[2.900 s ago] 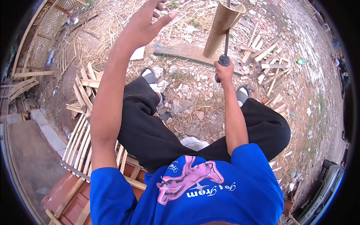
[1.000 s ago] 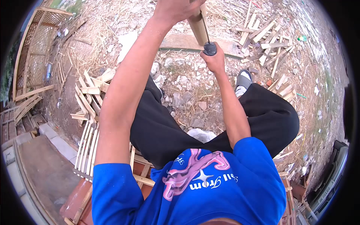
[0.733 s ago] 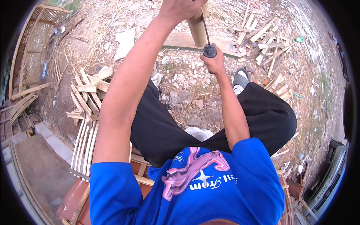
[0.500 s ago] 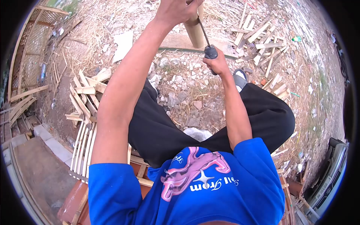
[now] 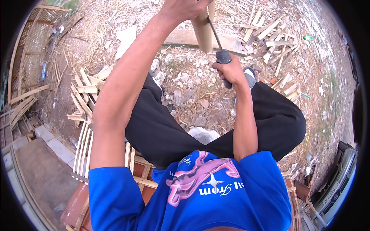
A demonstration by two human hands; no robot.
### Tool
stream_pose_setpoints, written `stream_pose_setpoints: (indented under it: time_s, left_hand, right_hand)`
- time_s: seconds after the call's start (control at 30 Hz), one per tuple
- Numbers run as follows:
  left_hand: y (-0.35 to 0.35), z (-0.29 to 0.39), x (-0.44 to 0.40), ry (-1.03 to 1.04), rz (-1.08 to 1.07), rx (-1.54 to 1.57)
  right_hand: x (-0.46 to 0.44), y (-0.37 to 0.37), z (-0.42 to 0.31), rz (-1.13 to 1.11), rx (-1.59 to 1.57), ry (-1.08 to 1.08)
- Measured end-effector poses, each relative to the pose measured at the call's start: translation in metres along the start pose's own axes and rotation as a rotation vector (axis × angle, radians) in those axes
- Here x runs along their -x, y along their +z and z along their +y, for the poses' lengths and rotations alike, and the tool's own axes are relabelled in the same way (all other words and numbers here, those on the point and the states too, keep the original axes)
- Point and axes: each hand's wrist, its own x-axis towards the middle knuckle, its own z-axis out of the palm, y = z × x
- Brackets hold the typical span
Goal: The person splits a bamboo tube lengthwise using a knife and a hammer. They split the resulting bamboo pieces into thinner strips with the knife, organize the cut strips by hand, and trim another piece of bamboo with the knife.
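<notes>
1. Lying heaped, left: split bamboo pieces (image 5: 86, 89).
2. Left hand (image 5: 186, 7): is covering the upper part of the bamboo section (image 5: 201, 32); cannot tell its grip, fingers running out of view.
3. Bamboo section: is tilting, lower end showing before the plank (image 5: 181, 37).
4. Long-bladed knife (image 5: 215, 32): is meeting the bamboo's right side.
5. Right hand (image 5: 234, 71): is gripping the black handle (image 5: 223, 57).

Ground (image 5: 219, 115): brown soil, strewn with straw (image 5: 94, 38) and broken stones (image 5: 199, 121).
Plank (image 5: 232, 42): flat on the ground, crosswise; the bamboo section (image 5: 202, 34) overlaps its near edge, contact unclear.
Split bamboo (image 5: 283, 43): loose crossed heap right of the plank, smaller cluster (image 5: 286, 85) below it.
White sheet (image 5: 124, 40): flat, left of the plank.
</notes>
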Motion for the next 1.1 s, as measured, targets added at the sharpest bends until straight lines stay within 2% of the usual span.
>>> stream_pose_setpoints:
  time_s: [0.07,0.2,0.3,0.33,0.43,0.47,0.57,0.6,0.8,0.9,1.03,1.1]
  left_hand:
    - [-0.001,0.008,-0.004,0.040,-0.041,-0.053]
    - [-0.008,0.021,-0.017,0.101,0.004,-0.037]
    - [0.004,0.024,-0.010,0.042,-0.072,0.046]
    - [0.006,0.024,-0.007,0.087,-0.178,-0.069]
    - [0.019,0.035,0.001,0.023,-0.229,-0.063]
    - [0.018,0.035,0.000,0.044,-0.241,-0.081]
    - [0.025,0.027,0.019,-0.091,-0.258,-0.140]
    - [0.031,0.029,0.021,-0.042,-0.104,-0.145]
    - [0.037,0.045,0.037,0.010,-0.120,-0.104]
    - [0.038,0.058,0.045,0.004,-0.114,-0.046]
    - [0.035,0.077,0.058,-0.025,-0.078,-0.074]
    - [0.031,0.095,0.069,-0.005,-0.137,-0.081]
  right_hand:
    - [0.014,0.004,-0.009,-0.026,-0.040,0.079]
    - [0.006,0.021,0.005,0.162,-0.109,-0.142]
    - [-0.021,0.033,0.041,0.329,-0.184,-0.248]
    - [-0.025,0.040,0.045,0.343,-0.238,-0.190]
    - [-0.029,0.062,0.056,0.396,-0.318,-0.184]
    - [-0.030,0.065,0.058,0.401,-0.297,-0.190]
    - [-0.024,0.069,0.058,0.416,-0.251,-0.179]
    - [-0.022,0.069,0.057,0.416,-0.250,-0.167]
    - [0.006,0.076,0.049,0.477,-0.260,-0.080]
    - [0.032,0.064,0.045,0.393,-0.307,-0.005]
    - [0.054,0.033,0.040,0.267,-0.222,0.062]
    - [0.059,0.039,0.062,0.300,-0.219,0.023]
